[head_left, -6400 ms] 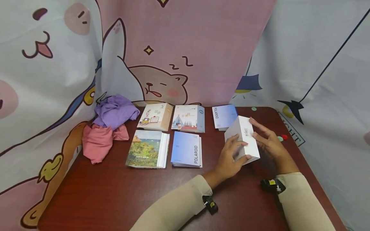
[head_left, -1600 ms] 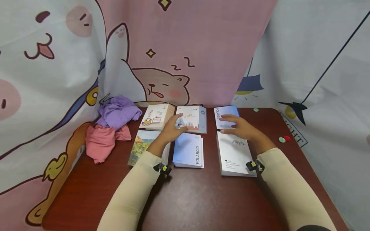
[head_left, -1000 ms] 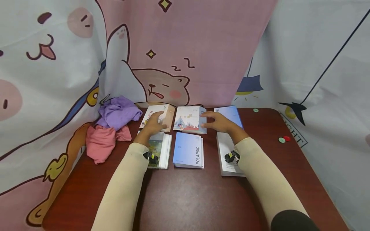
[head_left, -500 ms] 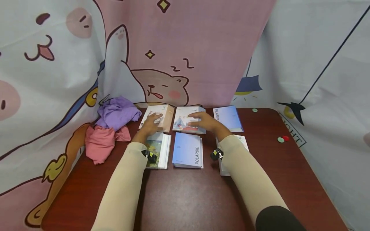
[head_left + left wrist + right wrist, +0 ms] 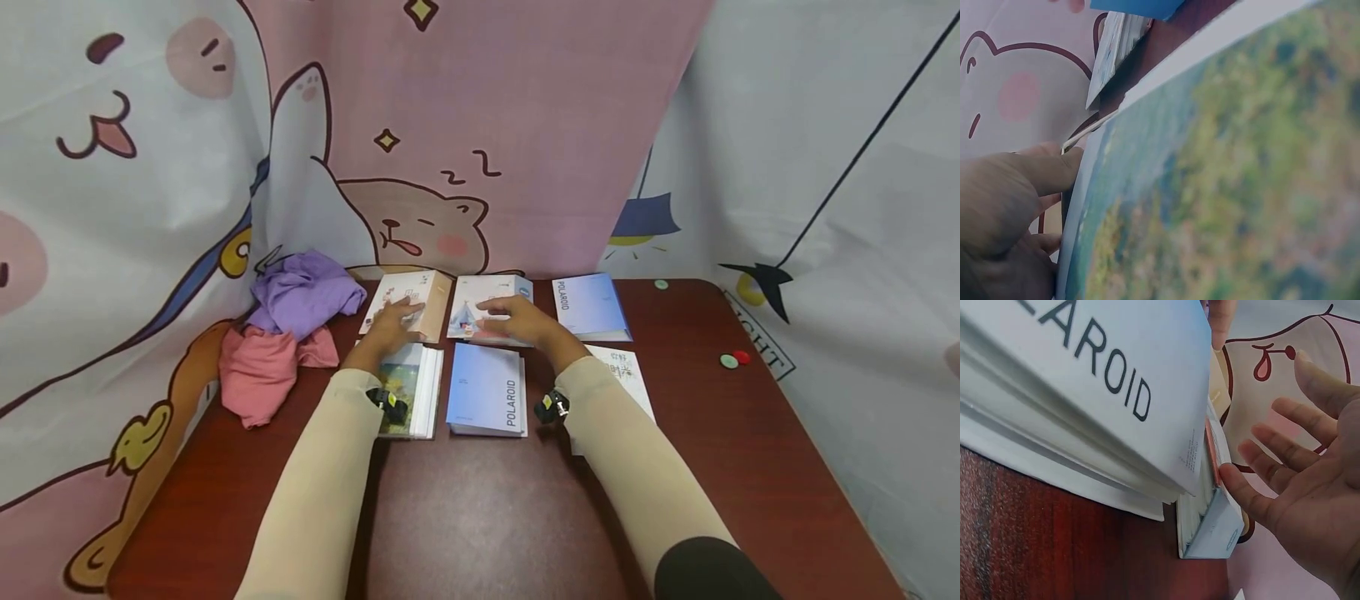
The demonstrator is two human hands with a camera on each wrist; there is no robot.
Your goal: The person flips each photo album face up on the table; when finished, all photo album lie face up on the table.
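Observation:
My left hand hovers or rests at the near edge of a cream photo album in the back row; contact cannot be told. Its fingers show loosely extended beside the landscape-cover album in the left wrist view. Over the tent-picture album, my right hand has its fingers spread, as the right wrist view shows, and holds nothing. Between my forearms lies a blue Polaroid album. A white album at the right is partly hidden by my right sleeve.
Another blue Polaroid album lies at the back right. A purple cloth and a pink cloth sit at the left edge. Small green and red discs lie near the right edge. Printed curtains border the table.
The white album, earlier gripped in both hands, now lies flat at the right. Both hands have moved left to the back-row albums; most recently the right hand shifted slightly further left.

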